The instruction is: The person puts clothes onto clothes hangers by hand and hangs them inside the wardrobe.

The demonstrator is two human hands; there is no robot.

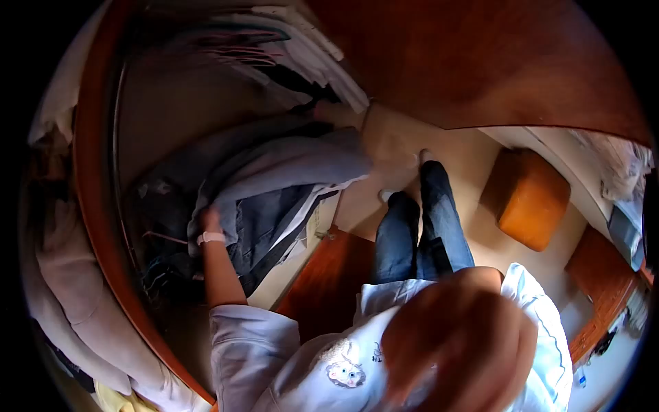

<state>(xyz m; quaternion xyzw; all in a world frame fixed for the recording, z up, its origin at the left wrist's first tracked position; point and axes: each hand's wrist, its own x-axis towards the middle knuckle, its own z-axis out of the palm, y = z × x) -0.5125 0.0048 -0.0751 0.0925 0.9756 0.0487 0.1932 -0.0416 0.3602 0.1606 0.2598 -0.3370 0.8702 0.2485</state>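
Observation:
My left hand [212, 222], with a pale band at the wrist, is closed on the edge of a grey garment [295, 161] inside the wardrobe. Its fingertips are partly hidden in the cloth. The garment is spread over dark clothes [264, 230] that hang in a row, with a white-edged piece at their right end. My right hand [460, 343] is raised close to the camera, large and smeared by motion. I cannot make out its fingers or anything in them.
Pink hangers [244, 53] and white clothes [312, 51] are at the far end of the wardrobe. A brown wooden door [480, 62] is at top right. An orange-brown stool [535, 199] stands on the floor right of my legs. More light clothes [82, 288] hang at left.

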